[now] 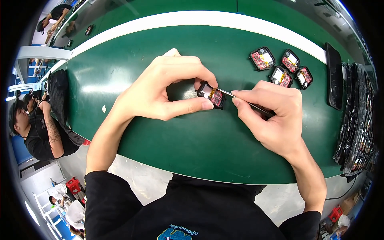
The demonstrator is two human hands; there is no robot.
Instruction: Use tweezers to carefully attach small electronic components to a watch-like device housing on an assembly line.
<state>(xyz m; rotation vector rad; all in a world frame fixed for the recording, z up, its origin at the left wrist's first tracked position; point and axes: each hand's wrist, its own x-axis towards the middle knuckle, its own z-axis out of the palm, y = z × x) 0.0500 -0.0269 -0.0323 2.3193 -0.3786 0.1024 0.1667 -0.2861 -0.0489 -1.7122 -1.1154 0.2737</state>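
Between the thumb and fingers of my left hand sits a small black device housing, its inside facing up. A red circuit board, a pale rectangular part and a strip of yellow tape show in it. My right hand is closed in a pinch around thin metal tweezers. Their tip reaches the housing near the yellow tape; whether it grips anything there is too small to tell. The housing is held just over the green table.
Several similar open housings lie together at the far right. Beyond them is a black tray, with a stack of black trays in clear plastic along the right edge. A white strip borders the table's far side. Another person sits at left.
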